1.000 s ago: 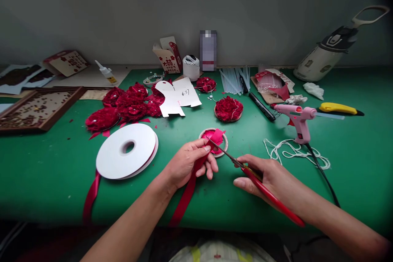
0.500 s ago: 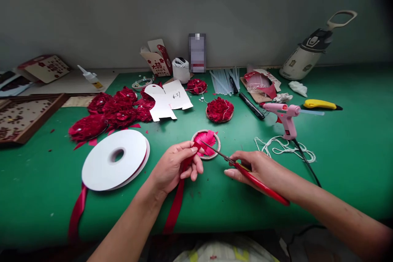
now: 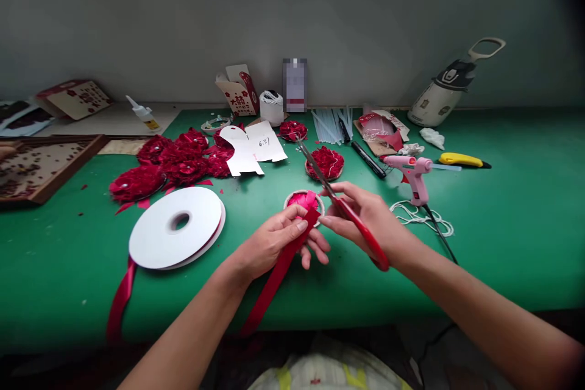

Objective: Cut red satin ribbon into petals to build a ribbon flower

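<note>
A red ribbon (image 3: 278,271) is pinched near its free end between the thumb and fingertips of the left hand (image 3: 274,244), closed firmly on it. From that pinch the ribbon runs down and toward the near table edge, where it hangs off the green table (image 3: 503,256). The ribbon end is held just beside a small round ring (image 3: 303,201) that carries bright pink petals.

A pair of red-handled scissors (image 3: 347,210) is gripped in the right hand (image 3: 365,219), which is closed through and around the handles. The blades point up and away, over a finished red flower (image 3: 325,162); whether the blades are parted or closed cannot be told, as they show as one thin line. The two hands are nearly touching above the ring.

The ribbon is judged light, thin and limp, with a smooth sheen that is likely to slip under a loose pinch. It is judged best held flat, close to its end, as is done here, so that the short length past the fingers stays taut.

A large white spool (image 3: 177,226) with more red ribbon trailing from it lies to the left. A heap of red flowers (image 3: 173,161) lies behind it. A pink glue gun (image 3: 411,170) stands to the right, beside loose white string (image 3: 423,216), and a yellow knife (image 3: 461,160) lies further right.
</note>
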